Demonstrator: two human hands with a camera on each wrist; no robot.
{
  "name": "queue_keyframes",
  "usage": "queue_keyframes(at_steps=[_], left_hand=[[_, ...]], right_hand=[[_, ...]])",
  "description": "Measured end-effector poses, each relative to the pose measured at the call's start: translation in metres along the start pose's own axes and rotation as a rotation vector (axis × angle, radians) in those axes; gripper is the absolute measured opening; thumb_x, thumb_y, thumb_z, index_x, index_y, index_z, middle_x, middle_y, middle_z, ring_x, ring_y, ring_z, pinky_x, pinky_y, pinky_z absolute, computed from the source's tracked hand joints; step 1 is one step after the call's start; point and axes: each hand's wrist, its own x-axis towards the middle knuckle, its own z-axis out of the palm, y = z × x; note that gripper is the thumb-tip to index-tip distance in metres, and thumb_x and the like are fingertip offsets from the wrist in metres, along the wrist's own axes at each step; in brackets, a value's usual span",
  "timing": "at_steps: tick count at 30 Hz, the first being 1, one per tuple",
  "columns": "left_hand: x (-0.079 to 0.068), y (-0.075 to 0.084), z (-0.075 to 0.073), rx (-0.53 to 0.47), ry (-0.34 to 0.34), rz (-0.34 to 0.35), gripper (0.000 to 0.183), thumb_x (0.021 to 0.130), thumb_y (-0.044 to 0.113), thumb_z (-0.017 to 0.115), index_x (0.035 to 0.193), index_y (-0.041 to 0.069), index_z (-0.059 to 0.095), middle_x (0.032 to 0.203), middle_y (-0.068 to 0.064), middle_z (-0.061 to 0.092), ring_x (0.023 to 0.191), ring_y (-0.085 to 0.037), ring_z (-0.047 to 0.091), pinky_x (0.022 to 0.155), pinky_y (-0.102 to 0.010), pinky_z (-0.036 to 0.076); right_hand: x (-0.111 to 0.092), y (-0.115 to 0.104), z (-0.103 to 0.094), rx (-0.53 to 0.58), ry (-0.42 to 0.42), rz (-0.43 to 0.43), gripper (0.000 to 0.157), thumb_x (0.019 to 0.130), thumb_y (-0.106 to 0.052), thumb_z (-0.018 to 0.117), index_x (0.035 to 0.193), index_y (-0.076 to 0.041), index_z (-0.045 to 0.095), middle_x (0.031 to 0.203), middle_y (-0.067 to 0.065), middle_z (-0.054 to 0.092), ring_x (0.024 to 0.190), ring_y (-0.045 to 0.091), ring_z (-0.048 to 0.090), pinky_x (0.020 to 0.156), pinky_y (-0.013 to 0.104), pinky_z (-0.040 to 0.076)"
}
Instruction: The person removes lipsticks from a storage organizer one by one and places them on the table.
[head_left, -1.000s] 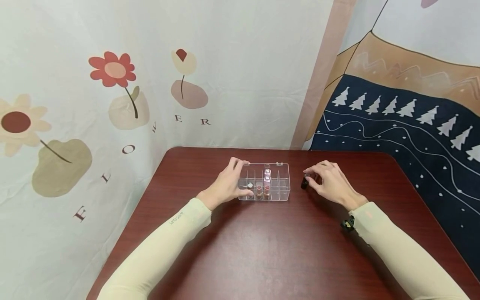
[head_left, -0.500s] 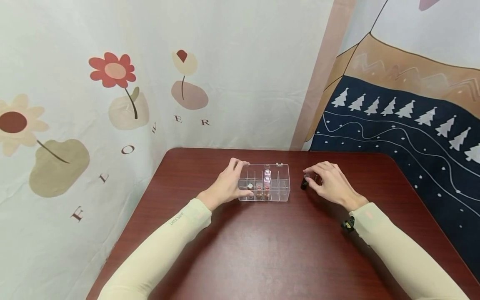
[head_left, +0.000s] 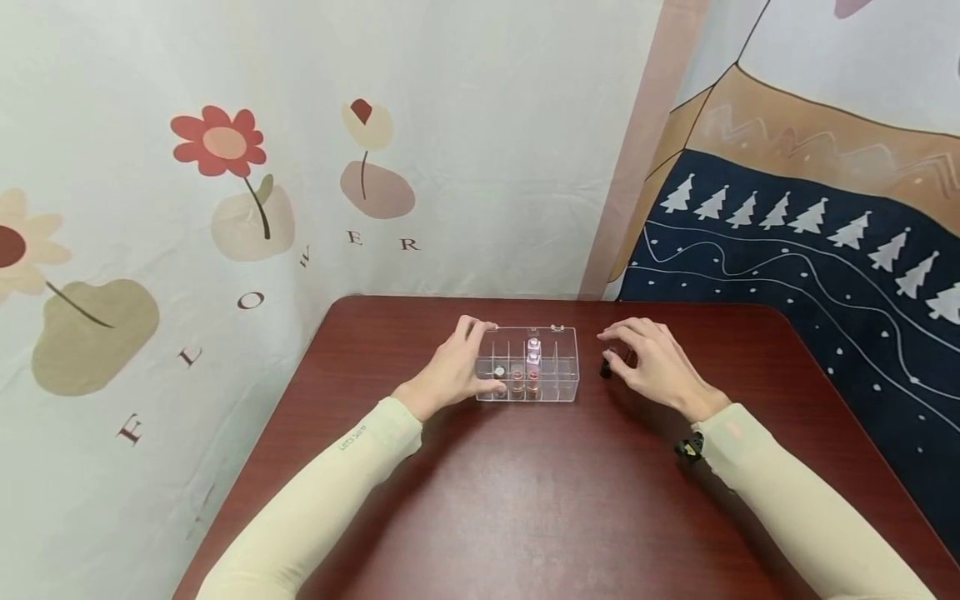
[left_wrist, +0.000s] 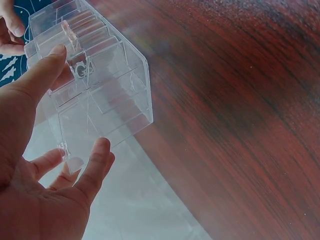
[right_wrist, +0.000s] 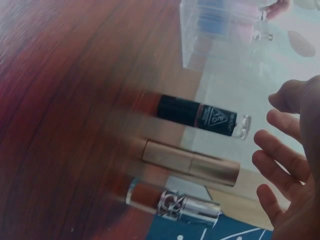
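Three tubes (right_wrist: pixel 191 164) stood upright on tbl (head_left: pixel 525 483) R of clear box (head_left: pixel 557 388), R hand (head_left: pixel 660 367) nr them, fingers apart, prob. needing a square single-tube pinch w/ L hand (head_left: pixel 447 367), fingers clamped on box, steadying it.

Setting: an indoor corner closed in by cloth; home or studio, I cannot tell.
Pale hanging (head_left: pixel 487 167): creased, printed with flowers (head_left: pixel 223 143) and letters (head_left: pixel 251 300) spelling FLOWER, homely in look.
Navy-and-tan hanging (head_left: pixel 825 187): white fir trees (head_left: pixel 810 217) and looping lines, beside a pinkish strip (head_left: pixel 637 150).
Table (head_left: pixel 525 500): dark red wood grain, rounded far corners, far edge near the cloth.
Cosmetics: lipstick-like tubes (right_wrist: pixel 191 164) and a clear divided box (head_left: pixel 564 389), dressing-table goods.
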Motion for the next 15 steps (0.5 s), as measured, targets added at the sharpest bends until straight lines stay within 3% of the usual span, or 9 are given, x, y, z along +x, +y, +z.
queue_keyframes(at_steps=[15], left_hand=[[-0.001, -0.002, 0.0, -0.025, -0.014, -0.008, 0.105, 0.087, 0.038, 0.106, 0.168, 0.008, 0.047, 0.155, -0.019, 0.047, 0.103, -0.035, 0.072, 0.105, -0.054, 0.066]], right_hand=[[0.014, -0.029, 0.008, 0.043, -0.013, -0.097, 0.035, 0.101, -0.012, 0.088, 0.136, -0.009, 0.082, 0.138, 0.013, 0.08, 0.128, 0.034, 0.073, 0.106, 0.06, 0.056]])
